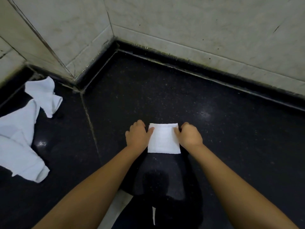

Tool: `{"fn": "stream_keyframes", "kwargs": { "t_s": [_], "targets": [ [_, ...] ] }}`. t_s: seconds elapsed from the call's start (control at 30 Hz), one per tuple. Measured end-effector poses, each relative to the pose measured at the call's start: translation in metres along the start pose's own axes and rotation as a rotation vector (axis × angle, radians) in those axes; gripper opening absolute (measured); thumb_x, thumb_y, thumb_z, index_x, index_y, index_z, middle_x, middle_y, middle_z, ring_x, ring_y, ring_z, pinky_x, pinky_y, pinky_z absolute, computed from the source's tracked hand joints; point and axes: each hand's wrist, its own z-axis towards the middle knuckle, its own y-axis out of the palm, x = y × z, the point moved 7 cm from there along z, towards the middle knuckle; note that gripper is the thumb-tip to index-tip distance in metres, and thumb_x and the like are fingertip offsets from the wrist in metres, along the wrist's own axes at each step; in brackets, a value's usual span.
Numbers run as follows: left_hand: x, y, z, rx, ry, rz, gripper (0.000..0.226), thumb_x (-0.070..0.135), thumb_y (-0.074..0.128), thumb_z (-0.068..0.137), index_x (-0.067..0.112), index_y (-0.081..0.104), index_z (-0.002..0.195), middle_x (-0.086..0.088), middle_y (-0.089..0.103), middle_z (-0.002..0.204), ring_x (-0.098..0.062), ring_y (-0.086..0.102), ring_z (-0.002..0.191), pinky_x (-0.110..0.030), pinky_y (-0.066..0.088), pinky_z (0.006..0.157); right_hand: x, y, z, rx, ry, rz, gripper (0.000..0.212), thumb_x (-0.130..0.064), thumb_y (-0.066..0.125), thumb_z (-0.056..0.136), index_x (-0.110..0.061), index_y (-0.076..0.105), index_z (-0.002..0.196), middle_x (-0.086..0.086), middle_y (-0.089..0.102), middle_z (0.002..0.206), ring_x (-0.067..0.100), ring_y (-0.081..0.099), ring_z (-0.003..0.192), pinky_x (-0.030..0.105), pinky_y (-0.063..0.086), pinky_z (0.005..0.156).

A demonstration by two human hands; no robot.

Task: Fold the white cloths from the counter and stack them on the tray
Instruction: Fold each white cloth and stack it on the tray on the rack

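Folded white cloth (163, 138): small, neat, nearly square pad of soft terry-like fabric, edges lined up, top layer smooth. Lies flat on the black speckled counter (214, 129), straight ahead, well in from the wall corner. Slightly longer front to back than across, so long axis pointing away toward the wall; far edge a touch narrower than the near one in this wide view. No label, brand or writing readable anywhere on it.

Left hand (137, 135) at the cloth's left edge, thumb lying on top of the fabric, other fingers curled down beside the edge, pinching it. Right hand (189, 136) mirrored at the right edge, thumb on top, fingers curled over the side, gripping likewise. Both bare forearms reaching in from below.

Far off to the left, well apart from the folded piece, a heap of unfolded white cloths (23, 134), crumpled and overlapping on the same counter. Behind, pale marble-look wall tiles (181, 22) meeting in a corner, dark grimy seam along the base.
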Motion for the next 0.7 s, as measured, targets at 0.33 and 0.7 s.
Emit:
{"fn": "stream_keyframes", "kwargs": {
  "t_s": [0.33, 0.7],
  "targets": [
    [0.017, 0.015, -0.019, -0.147, -0.198, 0.053, 0.037, 0.025, 0.049, 0.093, 0.009, 0.050, 0.126, -0.011, 0.043, 0.134, -0.027, 0.041, 0.124, -0.040, 0.034, 0.102, -0.012, 0.014, -0.018, -0.056, 0.050, -0.162, 0.031, -0.023, 0.044, 0.093, -0.011, 0.055, 0.119, 0.009, 0.056, 0.120, 0.027, 0.055, 0.110, 0.038, 0.040, 0.096],
    [0.035, -0.010, -0.065, -0.207, -0.283, -0.919, 0.052, 0.009, 0.065, 0.085, -0.002, 0.046, 0.132, -0.016, 0.055, 0.130, -0.029, 0.060, 0.105, -0.040, 0.053, 0.087, 0.013, -0.035, -0.061, -0.218, 0.094, 0.991, 0.013, 0.002, 0.055, 0.088, -0.006, 0.060, 0.079, 0.011, 0.065, 0.087, 0.021, 0.062, 0.072, 0.032, 0.052, 0.064]
  ]
}}
